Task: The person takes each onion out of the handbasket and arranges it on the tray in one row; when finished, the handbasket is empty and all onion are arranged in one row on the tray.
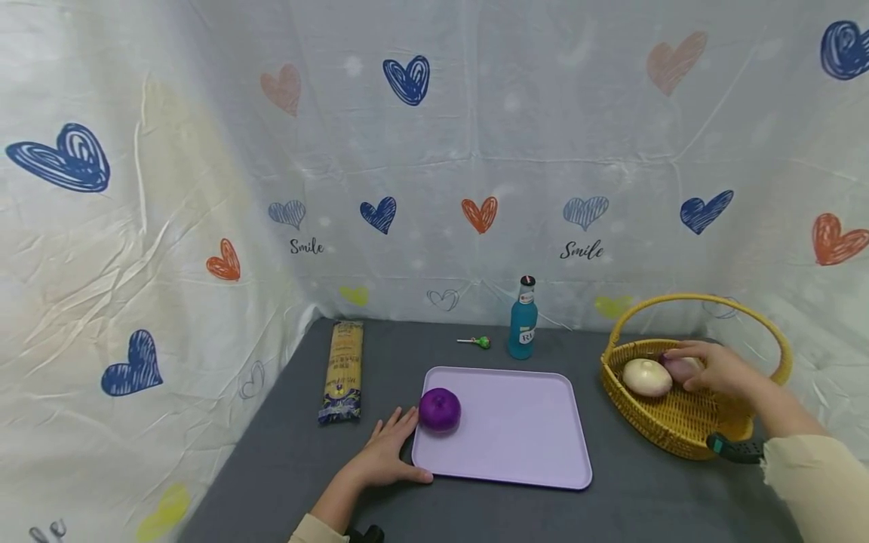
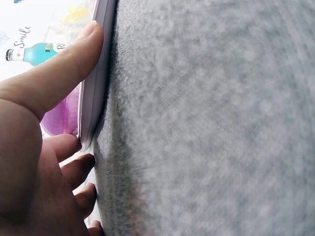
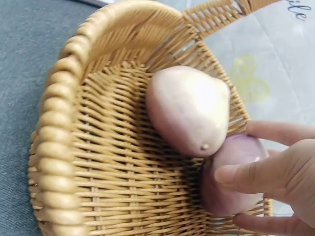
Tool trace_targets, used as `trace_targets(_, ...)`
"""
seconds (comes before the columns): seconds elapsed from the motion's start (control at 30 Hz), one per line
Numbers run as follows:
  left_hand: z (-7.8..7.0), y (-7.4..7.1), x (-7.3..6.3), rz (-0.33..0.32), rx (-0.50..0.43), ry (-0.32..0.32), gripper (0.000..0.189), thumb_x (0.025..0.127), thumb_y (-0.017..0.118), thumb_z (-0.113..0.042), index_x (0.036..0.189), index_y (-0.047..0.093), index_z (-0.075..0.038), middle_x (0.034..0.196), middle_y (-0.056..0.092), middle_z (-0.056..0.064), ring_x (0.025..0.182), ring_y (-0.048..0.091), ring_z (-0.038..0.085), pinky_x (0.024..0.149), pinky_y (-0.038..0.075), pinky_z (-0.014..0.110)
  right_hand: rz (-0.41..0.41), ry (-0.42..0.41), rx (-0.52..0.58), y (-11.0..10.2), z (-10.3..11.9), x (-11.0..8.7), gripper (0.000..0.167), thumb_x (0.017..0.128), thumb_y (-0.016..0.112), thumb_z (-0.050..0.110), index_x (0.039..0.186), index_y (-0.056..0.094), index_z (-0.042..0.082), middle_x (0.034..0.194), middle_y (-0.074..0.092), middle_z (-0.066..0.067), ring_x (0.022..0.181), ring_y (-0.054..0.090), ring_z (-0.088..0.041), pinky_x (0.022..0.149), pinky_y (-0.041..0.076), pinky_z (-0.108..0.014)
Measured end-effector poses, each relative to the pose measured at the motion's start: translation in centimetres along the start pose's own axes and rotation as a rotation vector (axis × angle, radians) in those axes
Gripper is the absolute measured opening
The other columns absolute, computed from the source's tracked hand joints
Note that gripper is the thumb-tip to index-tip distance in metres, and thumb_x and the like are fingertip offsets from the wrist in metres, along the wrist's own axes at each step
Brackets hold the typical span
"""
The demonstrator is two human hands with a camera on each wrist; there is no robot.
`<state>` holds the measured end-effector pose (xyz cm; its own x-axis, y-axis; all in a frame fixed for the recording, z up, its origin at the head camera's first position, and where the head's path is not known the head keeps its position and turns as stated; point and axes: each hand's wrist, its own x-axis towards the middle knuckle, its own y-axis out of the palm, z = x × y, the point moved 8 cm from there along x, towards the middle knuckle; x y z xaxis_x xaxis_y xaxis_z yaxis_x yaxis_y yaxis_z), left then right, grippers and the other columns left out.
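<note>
In the head view my left hand (image 1: pixel 388 451) lies at the front left corner of a lilac tray (image 1: pixel 509 430), its fingers spread. The left wrist view shows the thumb (image 2: pixel 64 69) touching the tray's rim (image 2: pixel 101 64). Just inside the tray's left edge sits a round purple ball-like thing (image 1: pixel 440 410). My right hand (image 1: pixel 720 369) reaches into a yellow wicker basket (image 1: pixel 627 411) and holds a purple onion (image 3: pixel 246 152) between thumb and fingers. Beside that onion lies a paler white-and-purple onion (image 3: pixel 184 108), which looks to be touching it.
Behind the tray stand a blue bottle (image 1: pixel 523 324) and a small green lollipop (image 1: pixel 483 342) lying flat. A yellow packet (image 1: pixel 342 369) lies at the left of the dark grey table (image 1: pixel 292 467). The basket's tall handle (image 1: pixel 699 298) arches above it. A heart-printed sheet (image 1: pixel 434 151) hangs behind.
</note>
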<state>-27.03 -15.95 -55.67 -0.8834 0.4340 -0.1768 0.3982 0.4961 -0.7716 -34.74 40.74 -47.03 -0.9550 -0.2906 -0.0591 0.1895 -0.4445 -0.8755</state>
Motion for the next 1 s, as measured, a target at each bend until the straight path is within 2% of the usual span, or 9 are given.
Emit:
trace_targets(0.23,-0.2,-0.2,0.0,-0.001,-0.001,-0.003,0.116,0.074,0.084,-0.057,0.16,0.026,-0.006,0.168,0.022,0.013,0.156,0.008,0.04,0.121,0.001,0.068,-0.024,0.016,-0.034,0.1,0.1,0.1,0.049,0.085,0.074,0.001,0.132,0.064,0.0,0.146,0.038,-0.041,0.121,0.042,-0.066,0.068,0.046,-0.036)
trace_targets(0.4,-0.2,-0.1,-0.1,0.002,-0.003,0.004,0.115,0.074,0.084,-0.057,0.16,0.026,-0.006,0.168,0.023,0.014,0.156,0.008,0.041,0.12,0.002,0.069,-0.058,0.012,-0.068,0.1,0.1,0.0,0.038,0.091,0.067,0.002,0.13,0.066,0.001,0.143,0.044,-0.04,0.123,0.041,-0.066,0.08,0.052,-0.052)
trace_targets(0.47,-0.2,-0.1,-0.1,0.002,-0.003,0.005,0.115,0.074,0.084,-0.057,0.16,0.026,-0.006,0.167,0.023,0.014,0.156,0.008,0.041,0.12,0.002,0.069,-0.071,0.005,-0.074,0.1,0.1,-0.1,0.037,0.092,0.065,0.002,0.129,0.066,0.001,0.141,0.047,-0.04,0.123,0.041,-0.066,0.086,0.049,-0.063)
trace_targets(0.6,-0.2,0.0,-0.1,0.0,-0.002,0.002,0.116,0.074,0.084,-0.058,0.16,0.025,-0.006,0.168,0.022,0.014,0.156,0.008,0.041,0.12,0.002,0.069,-0.101,-0.021,-0.07,-0.3,0.3,-0.3,0.038,0.093,0.067,0.004,0.13,0.065,-0.002,0.136,0.052,-0.039,0.123,0.043,-0.064,0.093,0.042,-0.073)
trace_targets(1.0,-0.1,0.0,-0.1,-0.001,0.002,0.002,0.117,0.073,0.084,-0.058,0.16,0.025,-0.006,0.168,0.022,0.014,0.156,0.008,0.041,0.12,0.002,0.069,-0.132,-0.021,-0.129,-1.6,1.4,-1.0,0.044,0.092,0.071,0.012,0.134,0.063,0.002,0.14,0.049,-0.039,0.123,0.041,-0.066,0.092,0.041,-0.075)
